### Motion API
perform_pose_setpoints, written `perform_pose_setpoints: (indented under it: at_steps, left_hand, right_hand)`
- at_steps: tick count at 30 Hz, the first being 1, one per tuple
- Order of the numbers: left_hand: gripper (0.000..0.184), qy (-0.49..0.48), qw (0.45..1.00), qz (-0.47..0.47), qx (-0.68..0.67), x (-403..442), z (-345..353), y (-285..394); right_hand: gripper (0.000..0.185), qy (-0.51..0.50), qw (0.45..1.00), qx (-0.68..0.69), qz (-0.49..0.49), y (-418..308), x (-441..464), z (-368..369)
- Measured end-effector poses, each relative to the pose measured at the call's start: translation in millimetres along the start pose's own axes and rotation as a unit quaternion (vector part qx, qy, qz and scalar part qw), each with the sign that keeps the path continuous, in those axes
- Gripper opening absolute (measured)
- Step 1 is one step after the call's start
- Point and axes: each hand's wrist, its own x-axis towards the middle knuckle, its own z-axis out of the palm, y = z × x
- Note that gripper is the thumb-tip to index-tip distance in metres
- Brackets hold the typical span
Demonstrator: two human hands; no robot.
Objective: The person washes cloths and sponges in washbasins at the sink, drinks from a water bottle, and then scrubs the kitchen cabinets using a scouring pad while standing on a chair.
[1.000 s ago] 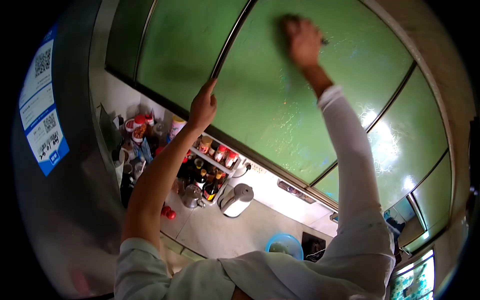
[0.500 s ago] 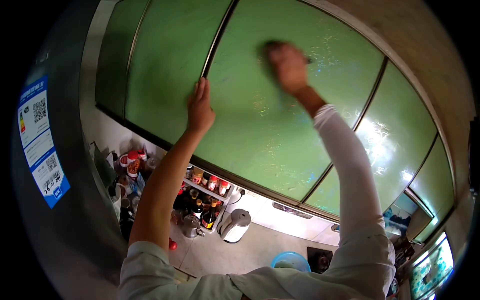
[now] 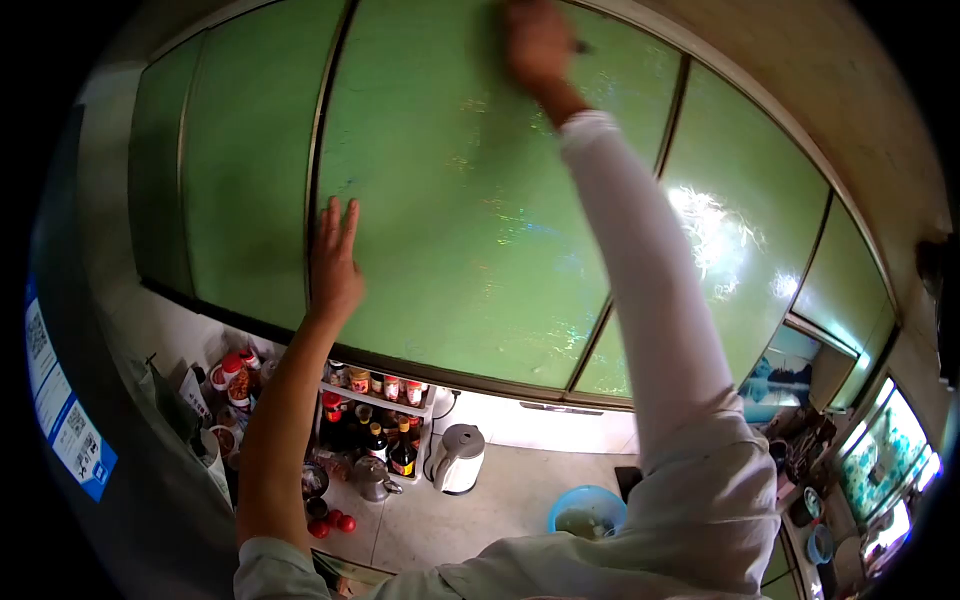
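Note:
My right hand (image 3: 538, 48), smeared by motion, is up at the top edge of a green cabinet door (image 3: 420, 270). Its fingers are closed round a small dark thing, a bit of which (image 3: 583, 47) sticks out on the right; its kind is too blurred to tell. My left hand (image 3: 338, 262) lies lower down, fingers stretched out, against the left side of that same door by the dark vertical frame strip (image 3: 318, 150). The door's surface has shiny, scratch-like marks.
Below the cabinets, a rack holds several bottles (image 3: 403, 455) and jars. A kettle (image 3: 459, 460), a metal pot (image 3: 373, 480), red tomatoes (image 3: 346, 523) and a blue basin (image 3: 588, 491) stand on the counter (image 3: 430, 525). A labelled dark panel (image 3: 70, 430) rises at left.
The view has shifted right. My right hand has moved up the door to its top edge. My left hand has slid a little lower along the strip, its fingers more spread.

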Motion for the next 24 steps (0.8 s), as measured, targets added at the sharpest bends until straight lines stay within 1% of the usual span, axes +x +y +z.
perform_pose_setpoints:
  at_steps: [1,2,3,4,5,7,8,9,10,11,12,14,16,17,18,19,20,21,22,23,24]
  left_hand:
    - [0.077,-0.005,1.0,0.008,-0.005,2,2,4]
    - [0.076,-0.013,1.0,-0.003,0.015,2,3,9]
    - [0.075,-0.018,0.999,-0.015,0.035,3,4,13]
    - [0.072,-0.005,1.0,-0.016,0.024,2,6,13]
    - [0.072,-0.007,1.0,-0.013,0.02,1,6,13]
    - [0.072,0.009,1.0,-0.004,-0.007,-1,6,12]
    - [0.079,0.005,1.0,0.0,-0.006,-5,8,8]
    - [0.079,0.005,1.0,0.0,-0.009,-7,7,6]
    - [0.085,-0.011,1.0,0.01,-0.018,-8,4,4]
    - [0.091,-0.028,0.999,0.021,-0.028,-10,1,5]
    - [0.091,-0.029,0.999,0.022,-0.031,-11,1,7]
    - [0.101,-0.039,0.999,0.01,0.008,-9,1,12]
    - [0.102,-0.039,0.999,0.012,0.01,-9,0,13]
    - [0.103,-0.035,0.999,0.01,0.009,-9,2,13]
    - [0.104,-0.038,0.999,0.015,0.016,-9,2,10]
    - [0.104,-0.041,0.999,0.018,0.011,-9,2,10]
    - [0.104,-0.037,0.999,0.021,0.009,-10,1,8]
    - [0.104,-0.031,0.999,0.022,0.007,-11,0,7]
    - [0.105,-0.041,0.999,0.008,0.02,-13,0,6]
    - [0.105,-0.039,0.999,0.006,0.019,-14,-2,5]
    - [0.105,-0.044,0.999,0.005,0.026,-15,-3,5]
  right_hand:
    - [0.03,0.038,0.995,-0.054,-0.079,-11,-4,16]
    - [0.027,-0.004,0.983,0.015,-0.183,-28,-7,21]
    - [0.022,0.073,0.99,0.028,-0.117,-52,-12,5]
    - [0.021,0.183,0.967,-0.058,-0.171,-42,-12,5]
    - [0.021,0.287,0.921,-0.141,-0.222,-30,-9,9]
    - [0.023,0.162,0.967,-0.047,-0.19,31,3,15]
    - [0.024,0.236,0.953,-0.084,-0.168,56,5,-5]
    - [0.027,0.239,0.804,-0.512,-0.187,81,-12,-39]
    - [0.031,0.207,0.923,-0.298,-0.132,114,-13,-46]
    - [0.035,0.16,0.983,-0.066,-0.067,136,-13,-42]
    - [0.035,0.158,0.983,-0.069,-0.067,137,-14,-34]
    - [0.035,0.186,0.981,0.015,-0.052,124,-13,-3]
    - [0.035,0.207,0.973,0.1,-0.033,96,-16,26]
    - [0.033,-0.044,0.99,-0.112,-0.07,53,-14,1]
    - [0.031,-0.08,0.995,0.053,-0.022,19,-22,-9]
    - [0.031,0.143,0.972,-0.029,-0.185,14,-42,0]
    - [0.032,0.011,0.988,-0.007,-0.157,20,-39,-9]
    - [0.033,-0.121,0.984,0.016,-0.126,31,-32,-21]
    - [0.033,0.057,0.985,-0.019,-0.163,67,-34,-16]
    - [0.032,0.235,0.951,-0.052,-0.195,98,-35,-11]
    - [0.032,0.236,0.95,-0.05,-0.198,100,-33,-16]
